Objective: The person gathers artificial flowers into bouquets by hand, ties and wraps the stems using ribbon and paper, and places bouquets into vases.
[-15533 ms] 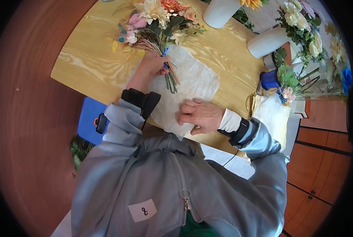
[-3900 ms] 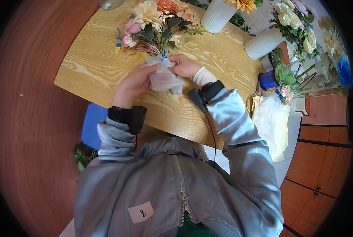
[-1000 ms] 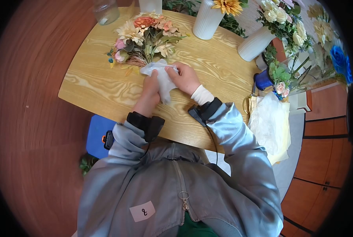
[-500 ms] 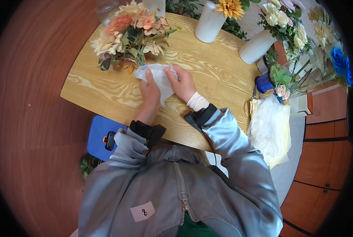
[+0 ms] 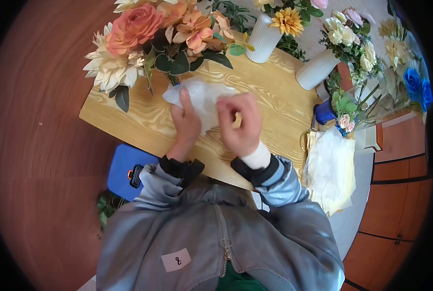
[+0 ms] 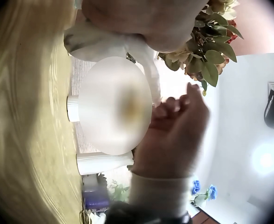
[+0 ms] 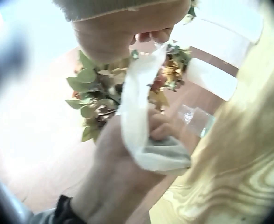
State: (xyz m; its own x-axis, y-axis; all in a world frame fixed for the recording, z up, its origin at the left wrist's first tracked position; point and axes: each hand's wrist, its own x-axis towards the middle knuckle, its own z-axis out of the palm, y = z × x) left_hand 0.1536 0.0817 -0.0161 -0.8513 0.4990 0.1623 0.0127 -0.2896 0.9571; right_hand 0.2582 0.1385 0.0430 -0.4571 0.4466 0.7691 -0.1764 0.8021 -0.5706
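Note:
A bouquet of artificial flowers (image 5: 136, 29) with coral, peach and cream blooms leans toward the far left in the head view, raised near the camera. White tissue paper (image 5: 204, 99) is wrapped about its stems, hiding most of them. My left hand (image 5: 187, 123) grips the wrapped stems, thumb lying along the paper. To its right my right hand (image 5: 243, 123) has its fingers curled in; the right wrist view shows it pinching one end of the tissue paper (image 7: 137, 98), which stretches as a band up from the left hand.
White ribbed vases (image 5: 265, 39) with flowers stand along the table's far side. On the right are a blue ribbon spool (image 5: 326, 112), scissors (image 5: 304, 140) and a stack of paper sheets (image 5: 330, 165). A blue stool (image 5: 124, 169) is below the table's left edge.
The bouquet has risen off the table toward the camera and turned, its coral bloom now at front. My right hand has drawn back from the stems, pulling a paper end out to the right.

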